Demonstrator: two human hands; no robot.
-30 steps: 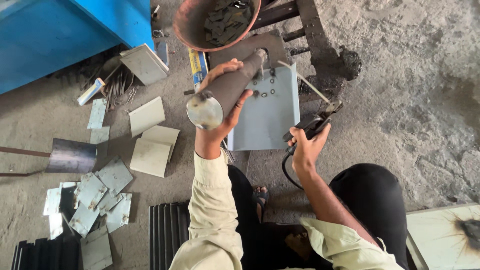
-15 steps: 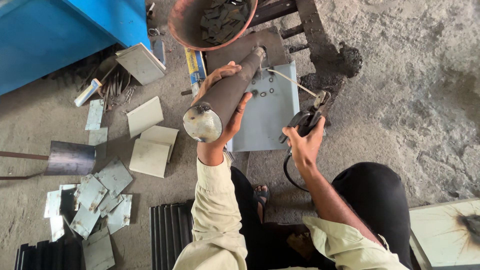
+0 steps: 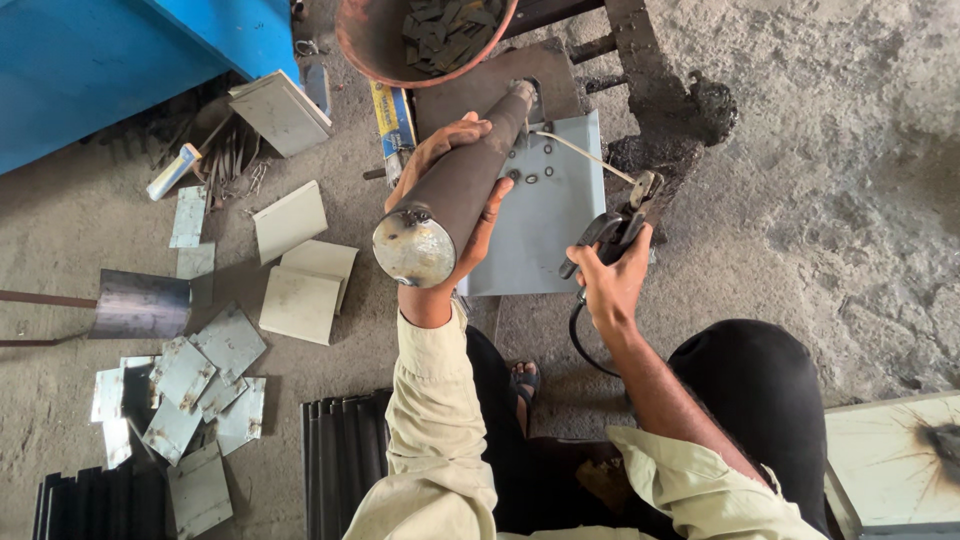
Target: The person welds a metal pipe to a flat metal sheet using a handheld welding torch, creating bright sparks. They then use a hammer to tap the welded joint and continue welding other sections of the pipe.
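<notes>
Step in hand, as judged: lining up a weld. The left hand (image 3: 455, 190) is wrapped fully around a dark steel pipe (image 3: 455, 195), fingers over the top and thumb beneath, holding it tilted so its far end rests on the pale grey metal plate (image 3: 560, 230) lying on the concrete floor (image 3: 830, 200). The right hand (image 3: 612, 282) is closed tight around the black electrode holder (image 3: 612, 232), just right of the plate's right edge. A thin welding rod (image 3: 585, 157) runs from the holder across the plate's upper part toward the pipe's foot; whether its tip touches the joint cannot be told.

Next move, by estimate, calls for the pipe kept steady at its angle and the rod tip brought exactly to the seam where pipe meets plate.

The pipe: round, dull brown-grey, with a scuffed, silvery capped end facing the camera.

Above the plate, a rusty bowl (image 3: 370, 40) of dark scrap. Left of the plate, cut sheet-metal pieces (image 3: 300, 300) lie scattered. A blue cabinet (image 3: 110, 60) stands further left, well apart.
</notes>
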